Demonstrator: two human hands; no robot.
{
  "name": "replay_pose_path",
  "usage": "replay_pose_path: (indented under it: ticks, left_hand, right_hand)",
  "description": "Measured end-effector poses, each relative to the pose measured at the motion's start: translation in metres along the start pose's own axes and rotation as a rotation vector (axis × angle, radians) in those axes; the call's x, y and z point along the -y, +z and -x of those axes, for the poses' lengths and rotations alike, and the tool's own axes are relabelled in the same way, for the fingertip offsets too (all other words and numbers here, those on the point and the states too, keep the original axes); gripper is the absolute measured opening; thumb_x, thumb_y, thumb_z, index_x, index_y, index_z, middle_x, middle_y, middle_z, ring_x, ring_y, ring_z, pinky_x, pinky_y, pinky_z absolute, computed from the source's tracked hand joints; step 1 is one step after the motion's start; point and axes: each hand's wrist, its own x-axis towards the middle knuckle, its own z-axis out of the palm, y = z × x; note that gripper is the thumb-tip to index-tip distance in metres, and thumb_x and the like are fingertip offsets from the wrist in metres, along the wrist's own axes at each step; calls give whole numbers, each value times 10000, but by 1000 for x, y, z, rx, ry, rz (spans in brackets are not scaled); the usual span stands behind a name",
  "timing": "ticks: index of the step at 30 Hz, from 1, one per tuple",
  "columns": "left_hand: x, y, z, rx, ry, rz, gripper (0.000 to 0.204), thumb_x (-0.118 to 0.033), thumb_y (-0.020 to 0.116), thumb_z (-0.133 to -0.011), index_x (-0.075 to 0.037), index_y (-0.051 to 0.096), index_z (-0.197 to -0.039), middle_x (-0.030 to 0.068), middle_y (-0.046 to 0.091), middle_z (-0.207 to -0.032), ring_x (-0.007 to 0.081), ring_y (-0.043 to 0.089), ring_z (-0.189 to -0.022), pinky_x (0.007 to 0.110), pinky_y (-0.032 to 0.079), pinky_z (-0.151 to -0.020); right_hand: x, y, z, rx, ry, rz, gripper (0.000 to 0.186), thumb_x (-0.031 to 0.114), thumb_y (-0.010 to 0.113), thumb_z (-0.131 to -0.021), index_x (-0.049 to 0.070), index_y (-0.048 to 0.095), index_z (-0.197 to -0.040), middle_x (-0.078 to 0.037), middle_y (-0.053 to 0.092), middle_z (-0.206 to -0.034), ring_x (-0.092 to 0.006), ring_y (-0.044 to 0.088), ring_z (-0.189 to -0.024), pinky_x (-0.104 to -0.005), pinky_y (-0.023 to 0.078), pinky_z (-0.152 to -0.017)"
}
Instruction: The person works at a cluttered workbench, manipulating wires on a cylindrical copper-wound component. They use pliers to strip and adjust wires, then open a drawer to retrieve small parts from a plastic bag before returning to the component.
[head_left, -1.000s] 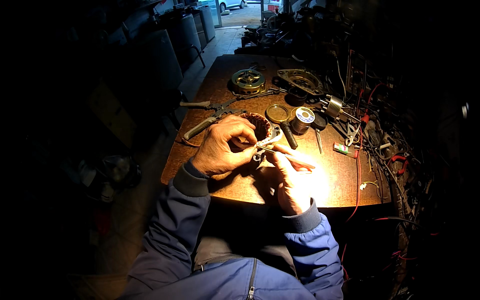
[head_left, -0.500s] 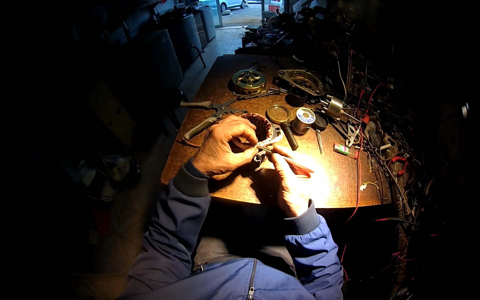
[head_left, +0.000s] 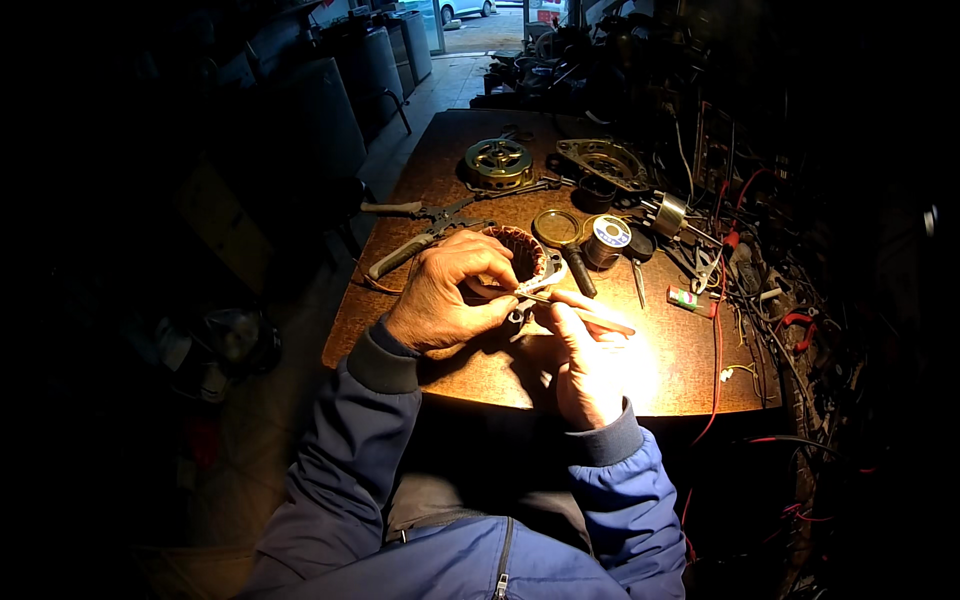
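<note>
A motor stator (head_left: 527, 254) with copper windings around its inside lies on the table, its metal body partly behind my left hand. My left hand (head_left: 452, 292) is closed, thumb and forefinger pinched on a wire lead (head_left: 523, 291) at the stator's near edge. From the right, my right hand (head_left: 585, 360) grips a slim, thin-tipped tool (head_left: 537, 297). Its tip meets the lead right beside my left fingertips. The exact kind of tool cannot be made out, since my fingers cover much of it and the lamp glare washes it out.
Left of the stator lie wire strippers (head_left: 405, 250). Beyond it are a magnifying glass (head_left: 558, 228), a solder spool (head_left: 607, 240), a round motor cover (head_left: 498, 163) and another housing part (head_left: 603, 163). A rotor (head_left: 667, 213), clip (head_left: 706, 268) and tangled wires (head_left: 790, 330) crowd the right.
My right hand has shifted slightly and turned a little, its fingers and the tool changing angle at the lead. My left hand and the stator stay in place.
</note>
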Motion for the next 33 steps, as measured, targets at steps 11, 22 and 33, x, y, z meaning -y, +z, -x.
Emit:
replay_pose_path:
  ticks: [11, 22, 33]
  left_hand:
    - [2, -1, -1, 5, 47, -59, 209, -8, 827, -757, -59, 763, -949, 75, 745, -976, 269, 684, -1111, 400, 537, -980]
    - [-4, 1, -1, 14, 27, -78, 239, -14, 829, -760, -58, 791, -992, 81, 746, -996, 253, 676, -1076, 380, 554, -920]
    - [-3, 3, -2, -25, 26, -47, 233, -23, 815, -743, -61, 797, -972, 73, 757, -947, 250, 684, -1024, 384, 549, -939]
  right_hand:
    - [12, 6, 6, -44, 73, -3, 237, 66, 758, -973, -21, 735, -1192, -121, 760, -1028, -123, 681, -832, -243, 550, -682]
    - [10, 8, 7, -60, -4, 28, 236, 91, 734, -995, -14, 708, -1205, -125, 738, -996, -159, 706, -744, -307, 619, -652]
    - [10, 11, 9, -110, -30, 26, 216, 59, 754, -977, -27, 730, -1174, -95, 741, -939, -98, 661, -694, -242, 535, -604]
